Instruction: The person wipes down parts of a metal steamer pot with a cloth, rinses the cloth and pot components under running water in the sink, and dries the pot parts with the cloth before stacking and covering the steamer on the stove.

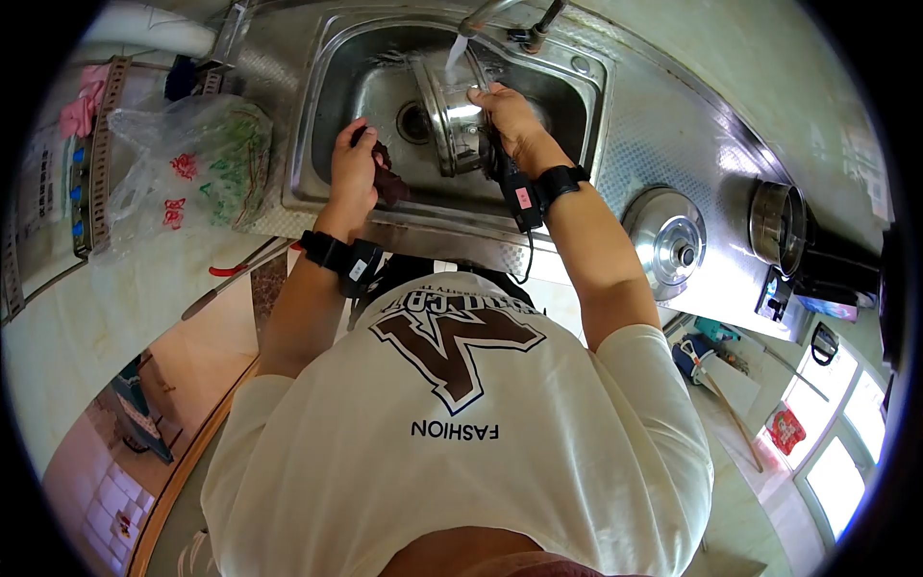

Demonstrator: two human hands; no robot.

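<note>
A shiny metal pot [460, 125] is tilted on its side over the steel sink [336, 106], with water from the faucet [473, 24] running onto it. My right hand [514, 120] grips the pot at its right side. Left of the pot, my left hand [356, 173] is closed on a dark reddish-brown cloth [389, 183] that hangs beside the fingers, apart from the pot. The sink's drain [413, 122] shows between the left hand and the pot.
A metal lid [665, 242] lies on the counter right of the sink, with another metal pot [777, 227] beyond it. To the left are a clear plastic bag [192, 168] with greens and red-handled scissors [229, 271] near the counter's front edge.
</note>
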